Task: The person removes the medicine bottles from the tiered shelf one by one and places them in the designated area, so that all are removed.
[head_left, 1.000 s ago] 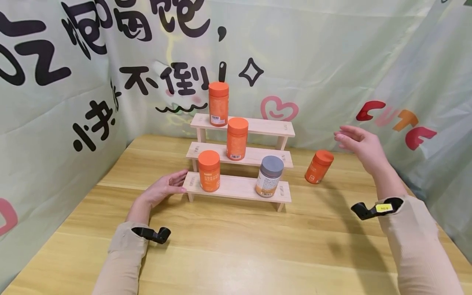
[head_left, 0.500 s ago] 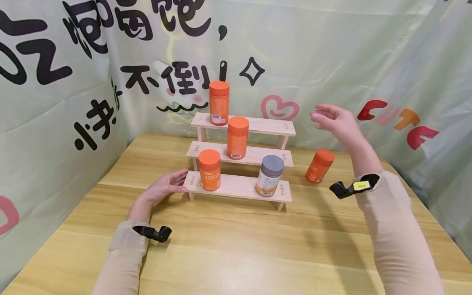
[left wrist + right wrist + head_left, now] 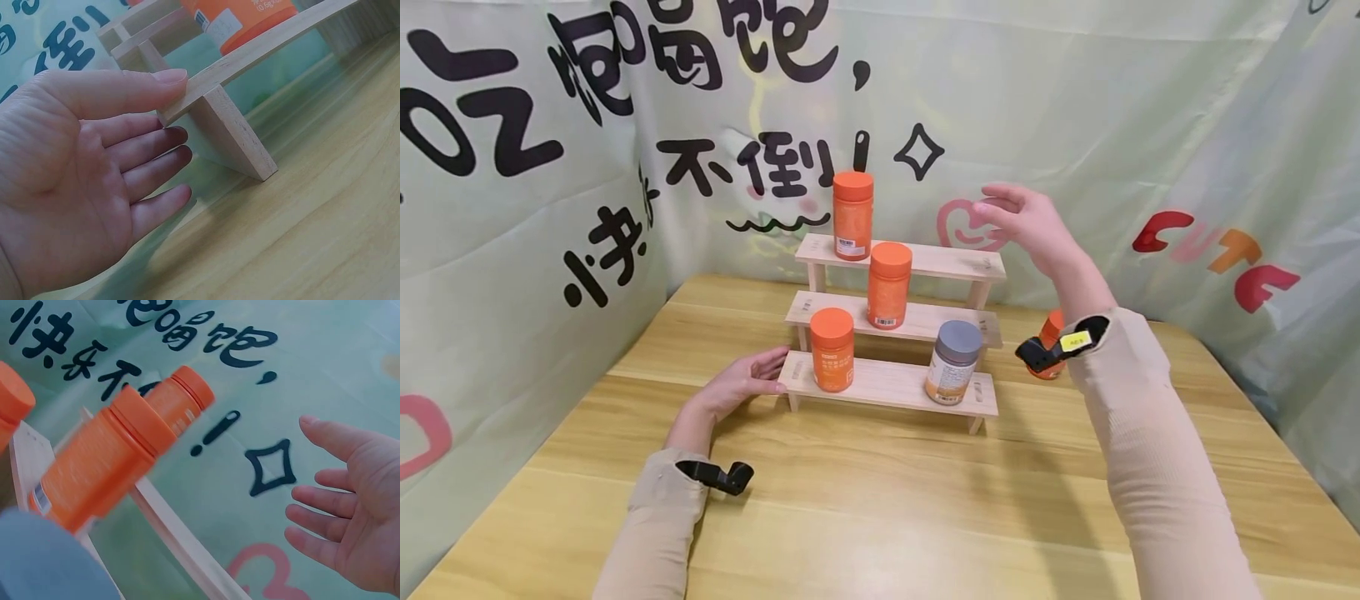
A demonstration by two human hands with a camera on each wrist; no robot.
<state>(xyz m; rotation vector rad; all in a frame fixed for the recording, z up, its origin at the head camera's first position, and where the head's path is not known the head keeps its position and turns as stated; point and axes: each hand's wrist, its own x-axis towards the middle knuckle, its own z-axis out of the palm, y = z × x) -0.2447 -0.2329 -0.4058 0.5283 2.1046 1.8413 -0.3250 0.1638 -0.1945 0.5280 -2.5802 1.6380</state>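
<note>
Pale green lettered cloth [image 3: 1075, 108], wooden table [image 3: 820, 508]

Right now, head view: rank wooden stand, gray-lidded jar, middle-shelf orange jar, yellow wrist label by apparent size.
1. Wooden stand: clearly largest.
2. Gray-lidded jar and middle-shelf orange jar: not ranked; similar height, the gray-lidded one looks wider but stands nearer.
3. Yellow wrist label: clearly smallest.

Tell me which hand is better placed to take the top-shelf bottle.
Probably the right hand: raised near the top shelf, it holds nothing, while the left hand touches the left end of the bottom shelf.
</note>
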